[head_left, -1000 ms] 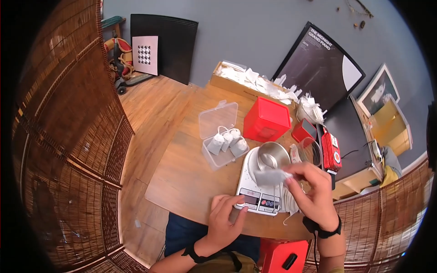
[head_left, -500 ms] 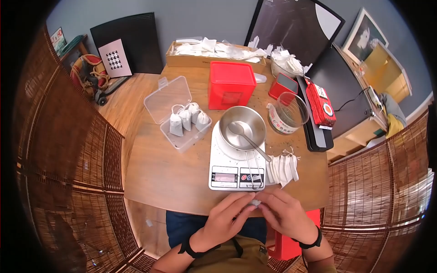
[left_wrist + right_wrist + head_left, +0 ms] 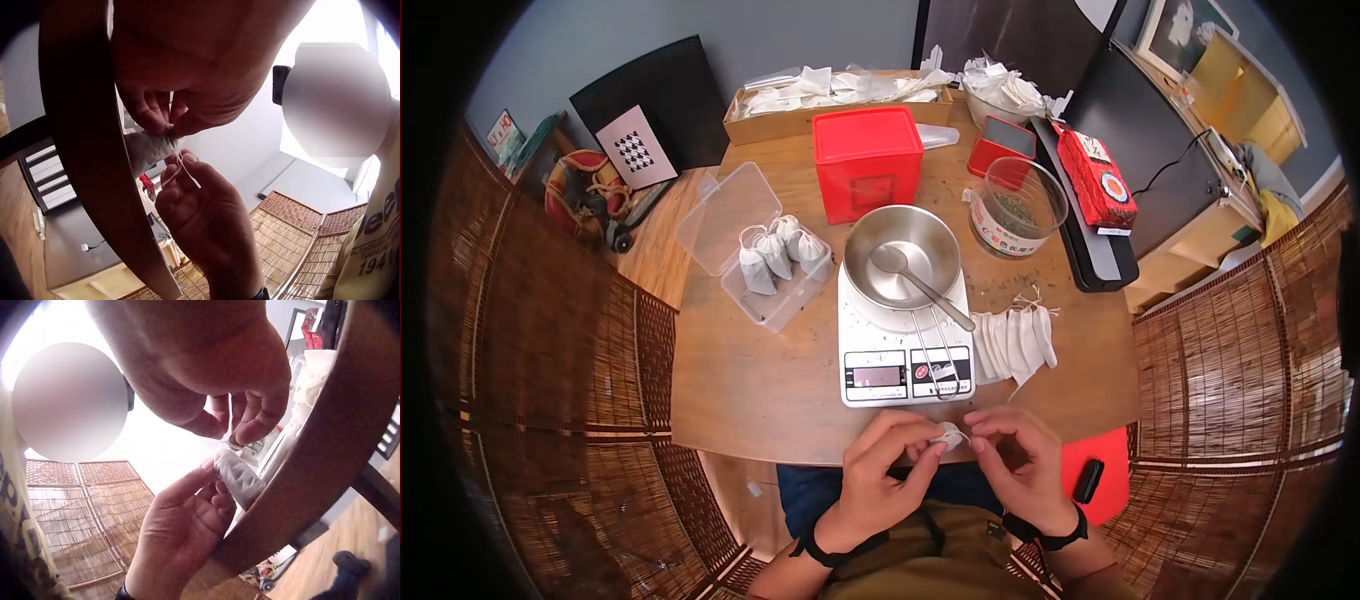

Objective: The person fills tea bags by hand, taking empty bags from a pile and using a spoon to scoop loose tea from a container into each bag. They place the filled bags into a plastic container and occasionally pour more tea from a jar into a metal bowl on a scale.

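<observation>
Near the table's front edge, my left hand [image 3: 888, 475] pinches a small white cloth bag [image 3: 949, 436]; in the left wrist view the bag [image 3: 149, 150] looks filled and its strings hang loose. My right hand [image 3: 1025, 470] is just beside it, and in the right wrist view its fingertips pinch the strings at the neck of the bag [image 3: 239, 480]. Beyond both hands stands a white scale [image 3: 857, 335] bearing a steel pan [image 3: 870, 285] with a spoon [image 3: 940, 300] in it. Flat white bags [image 3: 1020, 345] lie to the right.
An open clear box [image 3: 778, 310] with several filled bags is at the left. Behind the pan stands a red canister [image 3: 868, 165]; a clear tub [image 3: 1010, 240], a red packet [image 3: 1095, 180] and a cardboard tray [image 3: 745, 130] of white pieces are farther back.
The right hand came from over the pan down to the left hand, bringing the bag. Since then the hands have parted slightly at its strings. The head view has shifted.
</observation>
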Motion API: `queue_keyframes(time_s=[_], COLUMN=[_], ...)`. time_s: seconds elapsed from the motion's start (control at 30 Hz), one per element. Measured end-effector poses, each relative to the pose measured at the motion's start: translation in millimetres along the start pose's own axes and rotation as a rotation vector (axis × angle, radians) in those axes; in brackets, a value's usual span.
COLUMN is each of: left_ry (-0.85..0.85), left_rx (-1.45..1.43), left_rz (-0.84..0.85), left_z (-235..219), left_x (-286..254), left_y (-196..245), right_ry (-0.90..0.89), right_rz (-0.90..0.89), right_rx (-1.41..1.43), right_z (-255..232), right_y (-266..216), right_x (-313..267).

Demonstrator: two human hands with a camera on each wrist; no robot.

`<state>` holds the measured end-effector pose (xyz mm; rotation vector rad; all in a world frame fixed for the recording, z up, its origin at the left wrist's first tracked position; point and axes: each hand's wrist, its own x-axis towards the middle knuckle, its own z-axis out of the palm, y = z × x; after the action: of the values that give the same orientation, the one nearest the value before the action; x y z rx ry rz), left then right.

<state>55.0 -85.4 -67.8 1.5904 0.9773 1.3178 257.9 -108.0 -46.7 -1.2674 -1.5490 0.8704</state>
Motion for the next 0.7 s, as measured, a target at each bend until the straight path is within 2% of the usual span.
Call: queue_keyframes(time_s=[0.1,0.13,0.17,0.4,0.47,0.57,0.6,0.67,0.7], left_ry=[-0.006,-0.011,-0.008,0.025,0.026,0.029,0.033,0.026,0.02], left_rx=[-0.021,-0.019,-0.018,0.079,0.089,0.097,0.097,0.107,0.118], left_rz=[-0.066,-0.067,-0.052,0.037,0.037,0.037,0.036,0.057,0.077], left_z=[0,0,1,4,4,5,6,4,2], left_x=[-3,-4,-4,-6,-5,-6,-6,-6,-6], left_y=[3,3,3,1,4,4,4,2,1], right_ry=[0.033,-0.021,-0.074,-0.01,-0.132,-0.238,-0.238,-0.09,-0.089], right_rz=[0.03,0.012,-0.006,-0.073,-0.288,-0.354,-0.354,-0.202,-0.202], right_rx=[0.064,-0.001,-0.065,-0.112,-0.087,-0.159,-0.16,-0.176,-0.177], right_z=[4,1,0,3,6,-3,-6,-9,-7], right_y=[-12,-12,-12,-20,-23,-28,-26,-20,-19], right_x=[5,7,6,-7,-6,-4,-7,-11,-10])
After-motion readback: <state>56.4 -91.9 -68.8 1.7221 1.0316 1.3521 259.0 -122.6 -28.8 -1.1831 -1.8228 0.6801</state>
